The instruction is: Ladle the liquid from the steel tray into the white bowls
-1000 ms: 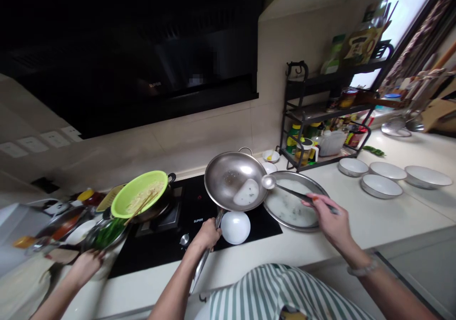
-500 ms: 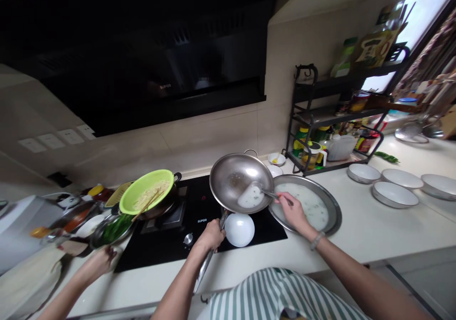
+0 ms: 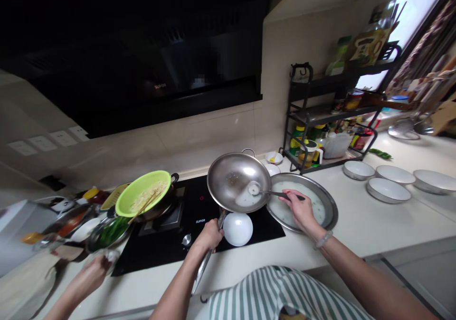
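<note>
My left hand (image 3: pixel 211 234) is closed round the handle of a steel wok (image 3: pixel 226 172), which is tilted to the right over the black cooktop (image 3: pixel 160 246). White liquid with dark bits lies in the wok's lower right part. My right hand (image 3: pixel 301 209) grips a ladle (image 3: pixel 274 194) by its dark handle. The ladle's round head is inside the wok, at the white liquid. Under my right hand stands a wide steel basin (image 3: pixel 332 210) of similar white liquid, its rim close to the wok. Below the wok sits a small white bowl (image 3: pixel 238 229).
A lime-green colander (image 3: pixel 123 206) with pale food and chopsticks rests on a dark pot at left. A co-worker's hand (image 3: pixel 94 270) holds a whitish cloth near a bowl of greens (image 3: pixel 110 234). Several bowls (image 3: pixel 388 190) and a spice rack (image 3: pixel 308 120) stand at right.
The ladle has moved left from over the basin into the wok, then shifted slightly within it. My left hand keeps the wok handle. A whitish cloth now shows in the co-worker's hand.
</note>
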The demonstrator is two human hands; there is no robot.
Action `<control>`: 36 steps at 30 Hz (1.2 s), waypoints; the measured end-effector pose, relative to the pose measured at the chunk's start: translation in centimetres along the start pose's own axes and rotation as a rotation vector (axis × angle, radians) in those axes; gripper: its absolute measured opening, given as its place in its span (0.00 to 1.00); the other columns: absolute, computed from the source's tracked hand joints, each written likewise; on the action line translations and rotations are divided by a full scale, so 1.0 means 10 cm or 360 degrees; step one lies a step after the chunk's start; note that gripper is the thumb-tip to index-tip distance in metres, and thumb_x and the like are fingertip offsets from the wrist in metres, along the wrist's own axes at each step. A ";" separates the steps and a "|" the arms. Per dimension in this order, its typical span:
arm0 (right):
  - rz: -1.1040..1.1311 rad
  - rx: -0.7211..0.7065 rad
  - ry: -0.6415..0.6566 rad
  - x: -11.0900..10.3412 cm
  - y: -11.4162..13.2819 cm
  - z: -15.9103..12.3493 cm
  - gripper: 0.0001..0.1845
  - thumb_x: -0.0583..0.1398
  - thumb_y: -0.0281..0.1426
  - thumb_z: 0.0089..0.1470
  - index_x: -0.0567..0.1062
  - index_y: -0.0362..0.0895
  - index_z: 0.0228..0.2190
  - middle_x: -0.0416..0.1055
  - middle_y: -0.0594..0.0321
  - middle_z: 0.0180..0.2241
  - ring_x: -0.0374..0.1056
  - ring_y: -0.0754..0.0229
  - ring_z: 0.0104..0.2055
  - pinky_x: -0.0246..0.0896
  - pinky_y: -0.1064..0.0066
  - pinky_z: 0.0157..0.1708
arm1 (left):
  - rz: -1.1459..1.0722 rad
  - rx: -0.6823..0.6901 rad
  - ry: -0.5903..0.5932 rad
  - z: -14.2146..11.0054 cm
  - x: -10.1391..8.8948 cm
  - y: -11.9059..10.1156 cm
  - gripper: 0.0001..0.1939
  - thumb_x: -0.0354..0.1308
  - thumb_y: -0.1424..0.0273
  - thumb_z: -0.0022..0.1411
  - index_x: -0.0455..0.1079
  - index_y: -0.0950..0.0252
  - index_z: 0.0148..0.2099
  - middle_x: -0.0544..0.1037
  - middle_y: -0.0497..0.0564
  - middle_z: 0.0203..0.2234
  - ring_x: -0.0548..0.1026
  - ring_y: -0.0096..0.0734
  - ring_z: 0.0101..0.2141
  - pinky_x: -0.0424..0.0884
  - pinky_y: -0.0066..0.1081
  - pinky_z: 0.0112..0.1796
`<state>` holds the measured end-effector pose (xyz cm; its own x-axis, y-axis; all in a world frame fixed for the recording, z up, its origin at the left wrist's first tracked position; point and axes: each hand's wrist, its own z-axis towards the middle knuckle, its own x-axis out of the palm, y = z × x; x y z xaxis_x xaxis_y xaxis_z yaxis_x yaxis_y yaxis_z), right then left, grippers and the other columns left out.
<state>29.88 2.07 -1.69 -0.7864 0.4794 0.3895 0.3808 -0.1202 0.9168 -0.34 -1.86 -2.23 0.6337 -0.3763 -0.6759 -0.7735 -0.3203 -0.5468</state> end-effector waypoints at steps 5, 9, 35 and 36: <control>0.0089 0.0080 -0.0004 -0.04 0.09 -0.03 0.09 0.69 0.32 0.33 0.76 0.41 0.19 0.75 0.58 0.28 0.72 0.57 0.32 0.74 0.64 0.36 | 0.0004 0.0014 0.0004 -0.01 -0.02 -0.02 0.06 0.52 0.74 0.57 0.62 0.69 0.39 0.68 0.48 0.17 0.67 0.29 0.12 0.66 0.27 0.13; 0.0099 0.0007 -0.0037 -0.14 0.23 -0.06 0.10 0.69 0.33 0.35 0.75 0.41 0.18 0.75 0.58 0.28 0.73 0.56 0.32 0.74 0.63 0.36 | 0.0010 -0.0001 0.0001 -0.04 -0.02 -0.04 0.06 0.52 0.75 0.57 0.62 0.69 0.39 0.69 0.48 0.18 0.68 0.29 0.14 0.67 0.28 0.14; -0.1541 -0.1754 0.0634 -1.33 0.62 -0.17 0.12 0.56 0.27 0.53 0.74 0.46 0.39 0.75 0.52 0.38 0.72 0.52 0.43 0.67 0.58 0.44 | 0.0052 -0.0026 0.0010 -0.08 -0.04 -0.09 0.06 0.51 0.75 0.58 0.63 0.69 0.39 0.67 0.46 0.16 0.67 0.28 0.13 0.66 0.27 0.15; -0.1532 -0.1739 0.0646 -1.33 0.59 -0.17 0.11 0.56 0.27 0.53 0.74 0.46 0.39 0.75 0.53 0.37 0.72 0.52 0.42 0.67 0.59 0.44 | 0.0050 -0.0023 0.0008 -0.08 -0.04 -0.08 0.06 0.51 0.75 0.58 0.63 0.69 0.39 0.67 0.46 0.16 0.67 0.28 0.13 0.66 0.27 0.15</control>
<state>41.82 -6.49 -1.30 -0.6642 0.5060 -0.5503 -0.7373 -0.5649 0.3704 0.05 -2.12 -1.11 0.6091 -0.3905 -0.6903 -0.7929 -0.3205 -0.5183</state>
